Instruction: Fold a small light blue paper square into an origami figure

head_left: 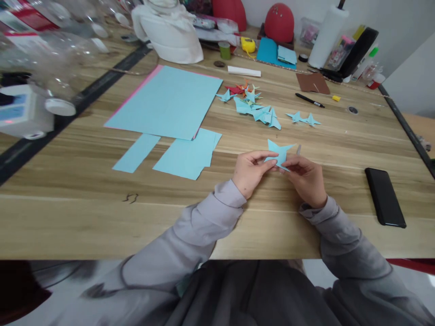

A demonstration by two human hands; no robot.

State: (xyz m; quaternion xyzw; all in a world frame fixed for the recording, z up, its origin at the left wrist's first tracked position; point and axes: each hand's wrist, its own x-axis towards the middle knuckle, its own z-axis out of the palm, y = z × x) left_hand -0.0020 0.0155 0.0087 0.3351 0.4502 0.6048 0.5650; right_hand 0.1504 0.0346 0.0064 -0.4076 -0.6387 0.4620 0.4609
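Note:
A small folded light blue paper piece with several pointed tips is held between both hands, just above the wooden table. My left hand pinches its left side between thumb and fingers. On the lower right tip, my right hand is closed, thumb against fingers. A small grey pointed object sticks up behind my right fingers; what it is cannot be made out. Beyond the hands lie two folded blue pieces and a pile of blue, red and orange folded paper.
Large blue sheets over pink ones lie left of centre, with cut blue pieces and a strip nearer. A black phone is at right, a pen farther back. Plastic bottles crowd the back left.

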